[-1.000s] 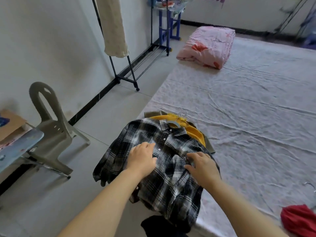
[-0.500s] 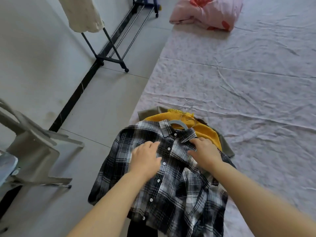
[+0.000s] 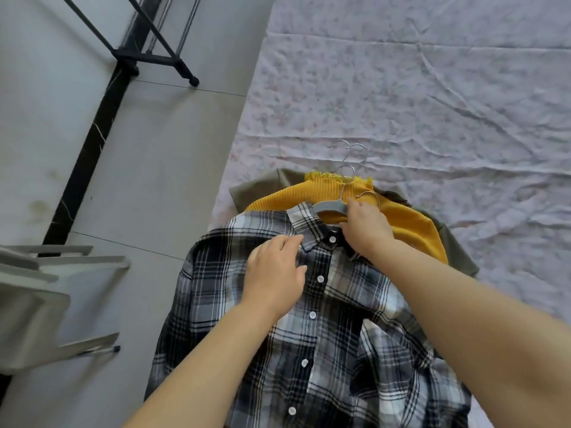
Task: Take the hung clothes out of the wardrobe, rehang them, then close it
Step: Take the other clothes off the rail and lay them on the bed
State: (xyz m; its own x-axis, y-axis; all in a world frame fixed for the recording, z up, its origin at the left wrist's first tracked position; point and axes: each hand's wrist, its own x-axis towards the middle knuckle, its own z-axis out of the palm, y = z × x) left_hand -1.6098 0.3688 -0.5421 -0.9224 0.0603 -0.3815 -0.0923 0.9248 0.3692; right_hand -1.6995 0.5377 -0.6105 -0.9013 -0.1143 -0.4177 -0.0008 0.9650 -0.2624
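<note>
Right hand [image 3: 366, 227] pinches the grey plastic hanger [image 3: 328, 207]; let the flat, released left hand [image 3: 275, 273] steady the black-and-white plaid shirt [image 3: 333, 350] while lifting.

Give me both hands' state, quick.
Left hand: open, resting on the plaid shirt.
Right hand: gripping the grey hanger.

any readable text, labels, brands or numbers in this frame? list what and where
None readable: no text, label, brand or number shows.
The plaid shirt, yellow knit top, olive garment, grey hanger, bed sheet and chair bear no visible print or tag.
</note>
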